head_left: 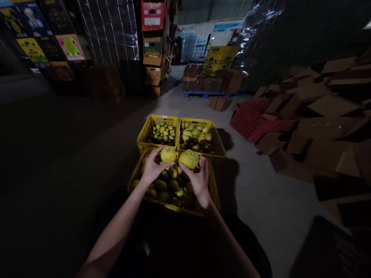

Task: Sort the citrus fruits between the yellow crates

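My left hand (154, 166) grips a round yellow lemon (168, 154) between thumb and fingers. In my right hand (200, 177) is a second, slightly larger and greener lemon (189, 159). The two fruits are held side by side above the near yellow crate (175, 208), a small gap between them. Several green and yellow lemons (160, 184) fill that crate. Just beyond it, a left crate (142, 137) holds smaller fruits (162, 131), and a right crate (218, 143) holds larger yellowish ones (197, 134).
Loose cardboard boxes (327, 127) are heaped on the right, with a red crate (251, 121) at their edge. Stacked cartons (152, 50) and a blue pallet (203, 94) with boxes stand at the back. The concrete floor (246, 185) is dimly lit.
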`<action>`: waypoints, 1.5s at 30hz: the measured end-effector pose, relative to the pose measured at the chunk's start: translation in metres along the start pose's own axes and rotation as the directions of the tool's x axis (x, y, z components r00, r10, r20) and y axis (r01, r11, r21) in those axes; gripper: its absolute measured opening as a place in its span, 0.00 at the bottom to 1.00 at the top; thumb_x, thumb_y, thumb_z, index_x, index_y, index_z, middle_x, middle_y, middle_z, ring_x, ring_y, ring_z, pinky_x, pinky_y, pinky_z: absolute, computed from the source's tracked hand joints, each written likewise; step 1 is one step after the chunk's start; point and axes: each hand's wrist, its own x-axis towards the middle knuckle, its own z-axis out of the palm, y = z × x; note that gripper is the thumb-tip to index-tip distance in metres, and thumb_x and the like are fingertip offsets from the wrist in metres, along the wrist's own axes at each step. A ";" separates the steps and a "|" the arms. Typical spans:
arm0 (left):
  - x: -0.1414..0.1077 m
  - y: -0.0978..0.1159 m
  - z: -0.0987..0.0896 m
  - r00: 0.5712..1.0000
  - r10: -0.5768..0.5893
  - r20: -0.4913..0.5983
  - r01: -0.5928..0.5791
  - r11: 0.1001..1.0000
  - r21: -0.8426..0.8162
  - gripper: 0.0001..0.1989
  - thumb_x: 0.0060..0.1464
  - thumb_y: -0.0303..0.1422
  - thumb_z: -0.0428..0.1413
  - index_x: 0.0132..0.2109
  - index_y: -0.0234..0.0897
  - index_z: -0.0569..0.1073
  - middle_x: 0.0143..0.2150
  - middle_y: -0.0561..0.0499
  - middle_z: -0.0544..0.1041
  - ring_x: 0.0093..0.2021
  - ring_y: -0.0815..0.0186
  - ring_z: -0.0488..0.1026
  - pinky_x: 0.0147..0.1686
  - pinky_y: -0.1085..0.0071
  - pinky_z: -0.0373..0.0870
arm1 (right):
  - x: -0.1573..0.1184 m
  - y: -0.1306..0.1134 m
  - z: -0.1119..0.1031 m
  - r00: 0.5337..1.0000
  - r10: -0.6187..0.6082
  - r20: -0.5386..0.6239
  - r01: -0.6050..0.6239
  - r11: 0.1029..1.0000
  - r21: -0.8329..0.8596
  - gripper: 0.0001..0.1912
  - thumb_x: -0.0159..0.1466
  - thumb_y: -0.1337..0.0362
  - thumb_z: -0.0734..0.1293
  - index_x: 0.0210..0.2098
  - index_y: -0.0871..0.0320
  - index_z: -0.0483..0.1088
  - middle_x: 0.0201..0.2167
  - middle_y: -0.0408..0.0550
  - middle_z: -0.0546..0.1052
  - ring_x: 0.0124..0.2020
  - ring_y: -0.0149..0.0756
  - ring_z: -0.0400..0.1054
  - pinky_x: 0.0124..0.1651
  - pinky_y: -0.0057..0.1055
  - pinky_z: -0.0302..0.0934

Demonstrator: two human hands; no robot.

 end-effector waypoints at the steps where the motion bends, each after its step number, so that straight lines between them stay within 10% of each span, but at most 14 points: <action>1: 0.000 0.003 0.001 0.997 -0.072 0.006 0.072 0.992 -0.103 0.29 0.36 0.34 0.69 0.49 0.41 0.71 0.50 0.46 0.75 0.51 0.55 0.72 0.52 0.58 0.69 | 0.000 -0.004 0.000 0.998 0.056 0.026 -0.058 0.994 0.092 0.24 0.46 0.60 0.76 0.40 0.52 0.65 0.43 0.45 0.73 0.42 0.41 0.69 0.47 0.41 0.66; 7: -0.002 0.016 -0.004 0.893 -0.427 0.143 0.432 0.722 -0.541 0.16 0.45 0.29 0.64 0.42 0.38 0.72 0.36 0.53 0.77 0.35 0.68 0.76 0.36 0.74 0.74 | 0.003 -0.018 -0.005 0.916 0.280 0.288 -0.396 0.750 0.530 0.18 0.50 0.66 0.72 0.41 0.51 0.69 0.39 0.44 0.78 0.42 0.40 0.72 0.44 0.37 0.68; 13: 0.000 0.012 -0.006 0.828 -0.512 0.227 0.509 0.519 -0.687 0.15 0.57 0.28 0.52 0.51 0.32 0.71 0.41 0.44 0.78 0.38 0.62 0.77 0.41 0.66 0.76 | 0.006 -0.015 -0.007 0.822 0.421 0.383 -0.566 0.539 0.623 0.16 0.52 0.60 0.69 0.40 0.54 0.71 0.37 0.48 0.79 0.43 0.46 0.73 0.43 0.43 0.69; 19: 0.001 0.011 -0.005 0.833 -0.499 0.238 0.500 0.497 -0.710 0.18 0.60 0.27 0.46 0.56 0.37 0.67 0.46 0.46 0.78 0.41 0.61 0.78 0.39 0.64 0.78 | 0.009 -0.020 -0.010 0.773 0.468 0.428 -0.625 0.444 0.641 0.13 0.55 0.58 0.65 0.39 0.55 0.71 0.36 0.48 0.79 0.37 0.43 0.74 0.42 0.41 0.69; 29: -0.007 0.012 0.002 0.671 -0.703 0.237 0.709 0.513 -0.484 0.09 0.57 0.33 0.54 0.43 0.33 0.74 0.37 0.47 0.80 0.34 0.68 0.77 0.35 0.77 0.75 | 0.011 -0.011 -0.017 0.713 0.550 0.436 -0.687 0.421 0.593 0.15 0.63 0.57 0.57 0.38 0.56 0.72 0.33 0.51 0.81 0.36 0.41 0.75 0.33 0.34 0.69; 39: -0.078 -0.052 0.001 0.430 -0.738 0.520 0.850 0.525 0.042 0.06 0.48 0.36 0.62 0.28 0.41 0.73 0.23 0.52 0.75 0.22 0.64 0.74 0.20 0.70 0.71 | 0.016 0.006 -0.047 0.600 0.653 0.463 -0.783 0.360 0.508 0.13 0.62 0.54 0.63 0.36 0.57 0.72 0.27 0.49 0.80 0.25 0.36 0.74 0.29 0.32 0.70; 45: 0.015 0.007 -0.011 0.734 -0.653 0.190 0.664 0.747 0.001 0.06 0.48 0.30 0.61 0.28 0.34 0.71 0.19 0.53 0.72 0.20 0.67 0.72 0.19 0.73 0.70 | 0.017 0.007 -0.055 0.632 0.668 0.393 -0.749 0.397 0.531 0.12 0.62 0.57 0.63 0.39 0.58 0.71 0.29 0.49 0.80 0.26 0.36 0.75 0.28 0.31 0.71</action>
